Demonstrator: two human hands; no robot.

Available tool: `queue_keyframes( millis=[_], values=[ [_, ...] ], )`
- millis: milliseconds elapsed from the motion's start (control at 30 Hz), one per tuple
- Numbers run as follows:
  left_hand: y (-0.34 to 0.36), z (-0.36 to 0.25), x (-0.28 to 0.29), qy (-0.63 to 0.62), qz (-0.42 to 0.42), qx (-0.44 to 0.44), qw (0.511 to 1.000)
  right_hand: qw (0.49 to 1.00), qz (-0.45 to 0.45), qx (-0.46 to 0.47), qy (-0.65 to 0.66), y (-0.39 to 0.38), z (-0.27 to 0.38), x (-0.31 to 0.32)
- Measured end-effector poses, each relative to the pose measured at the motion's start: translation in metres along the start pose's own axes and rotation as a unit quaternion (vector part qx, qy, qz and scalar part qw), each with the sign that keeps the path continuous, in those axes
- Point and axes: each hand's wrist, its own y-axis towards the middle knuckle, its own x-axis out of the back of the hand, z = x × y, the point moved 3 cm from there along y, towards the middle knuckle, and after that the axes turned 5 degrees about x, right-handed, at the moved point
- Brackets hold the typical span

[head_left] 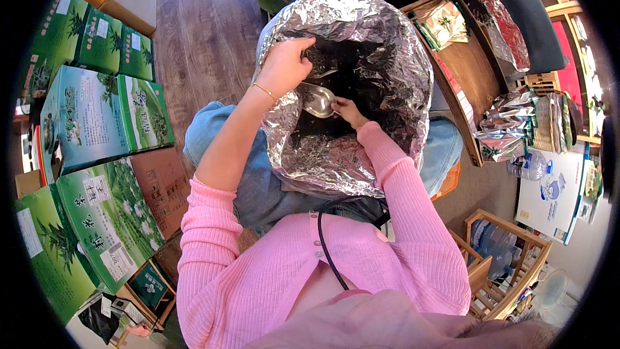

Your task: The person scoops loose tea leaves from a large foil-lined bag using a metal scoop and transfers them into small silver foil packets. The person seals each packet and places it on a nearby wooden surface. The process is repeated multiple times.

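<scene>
A large crinkled silver foil bag (342, 10) stands open between the wearer's jeans-clad legs, with dark loose material (345, 61) inside, too fine to make out clearly. My left hand (287, 64) has its fingers curled on the bag's left side, near the upper inner edge. My right hand (347, 110) is inside the bag, gripping a shiny metal scoop (316, 99) whose bowl lies to the left of my fingers, just below my left hand.
Green and light-blue cardboard boxes (106, 220) are stacked along the left. At the right are a wooden tray (475, 58) of packets, piled silver packets (510, 129) and a wooden rack (516, 284) with water bottles. Wooden flooring (177, 32) shows behind.
</scene>
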Motion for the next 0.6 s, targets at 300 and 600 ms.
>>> queue_keyframes(
  millis=[300,600],
  values=[
    [0.001,0.002,0.003,0.011,-0.019,0.0,1.0,0.998,-0.041,-0.023,-0.035,-0.079,0.093,0.01],
    [-0.001,0.01,-0.004,0.028,0.008,-0.02,0.999,0.987,0.041,0.03,-0.154,-0.224,0.234,0.023]
  ],
)
